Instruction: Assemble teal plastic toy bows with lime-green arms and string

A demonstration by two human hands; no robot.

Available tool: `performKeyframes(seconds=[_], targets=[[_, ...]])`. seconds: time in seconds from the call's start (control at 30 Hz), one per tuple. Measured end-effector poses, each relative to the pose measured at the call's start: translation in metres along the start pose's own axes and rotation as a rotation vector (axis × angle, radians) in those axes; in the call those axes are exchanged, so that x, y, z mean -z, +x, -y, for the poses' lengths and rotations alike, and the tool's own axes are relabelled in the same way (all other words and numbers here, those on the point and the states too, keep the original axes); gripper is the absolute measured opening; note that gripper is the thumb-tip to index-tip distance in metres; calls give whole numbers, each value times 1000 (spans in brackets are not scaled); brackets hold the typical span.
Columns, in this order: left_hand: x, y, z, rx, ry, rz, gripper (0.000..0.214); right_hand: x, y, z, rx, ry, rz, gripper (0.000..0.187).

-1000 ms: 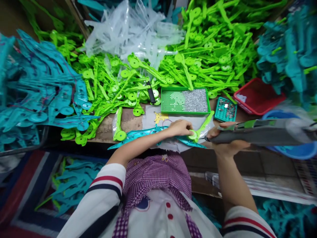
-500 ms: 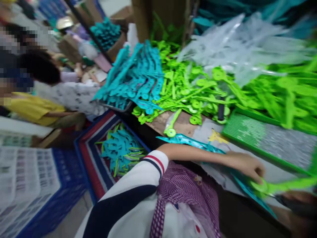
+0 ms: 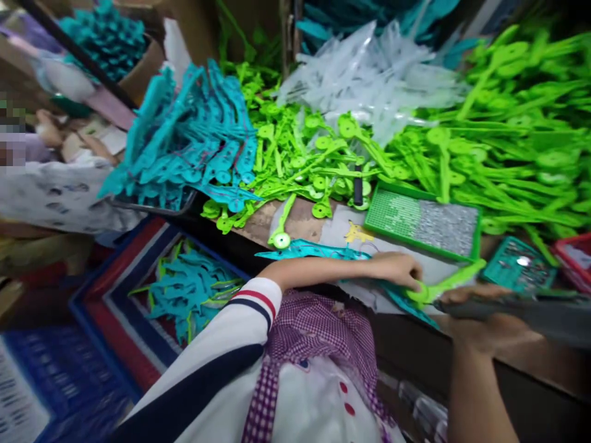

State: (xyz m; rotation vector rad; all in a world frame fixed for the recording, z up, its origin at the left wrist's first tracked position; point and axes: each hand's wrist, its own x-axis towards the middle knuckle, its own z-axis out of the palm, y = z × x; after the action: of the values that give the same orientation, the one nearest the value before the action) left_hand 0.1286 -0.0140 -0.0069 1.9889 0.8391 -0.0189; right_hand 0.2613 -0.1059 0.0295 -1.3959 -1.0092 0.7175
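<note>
My left hand [image 3: 396, 269] is closed, thumb and fingers pinching the round end of a lime-green plastic arm [image 3: 455, 277]. Beneath it a teal plastic piece [image 3: 406, 304] lies along the table edge. A dark, long electric screwdriver [image 3: 540, 317] is gripped in my right hand [image 3: 492, 323], its thin tip pointing left at the round end of the green arm. Whether the tip touches is too blurred to tell. Another long teal piece [image 3: 318, 248] lies behind my left forearm, on the grey sheet [image 3: 339, 224].
Behind are heaped green arms [image 3: 517, 141], clear plastic pieces [image 3: 369, 80] and stacked teal pieces [image 3: 194, 135]. A green tray [image 3: 475, 246] holds small metal parts, beside a teal tray [image 3: 547, 277] and a red bin [image 3: 566, 249]. At left stands a striped crate [image 3: 120, 295] containing teal-and-green pieces.
The view has swung to the right, bringing my right hand, the teal tray and the red bin into sight. My left hand keeps its hold on the green arm.
</note>
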Motion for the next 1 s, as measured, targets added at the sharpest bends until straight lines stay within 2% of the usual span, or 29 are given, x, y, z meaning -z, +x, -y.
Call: performKeyframes(seconds=[0.1, 0.23, 0.3, 0.37, 0.43, 0.53, 0.63, 0.73, 0.83, 0.93, 1.0], targets=[[1, 2, 0, 3, 28, 9, 31, -8, 7, 4, -21, 140, -94, 68], [4, 1, -4, -89, 92, 46, 33, -20, 14, 20, 237, 79, -138, 48], [8, -7, -4, -151, 123, 13, 35, -24, 13, 28, 316, 30, -93, 42], [16, -22, 2, -200, 132, -75, 37, -28, 10, 36, 336, -50, -56, 38], [26, -44, 14, -219, 128, -172, 34, -34, 7, 42, 339, -140, -70, 36], [44, -84, 37, -131, 117, -288, 26, -48, 8, 53, 342, -198, -106, 39], [52, -122, 52, -18, 86, -358, 22, -69, 18, 64, 359, -188, -16, 44], [43, -147, 53, 13, 110, -342, 23, -95, 33, 71, 379, -143, 61, 50], [21, -154, 47, 14, 241, -320, 35, -115, 41, 70, 395, -127, 44, 51], [1, -151, 45, 18, 261, -361, 26, -107, 28, 61, 460, -235, 45, 50], [-9, -151, 46, 48, 164, -481, 23, -89, 2, 48, 504, -353, 35, 49]])
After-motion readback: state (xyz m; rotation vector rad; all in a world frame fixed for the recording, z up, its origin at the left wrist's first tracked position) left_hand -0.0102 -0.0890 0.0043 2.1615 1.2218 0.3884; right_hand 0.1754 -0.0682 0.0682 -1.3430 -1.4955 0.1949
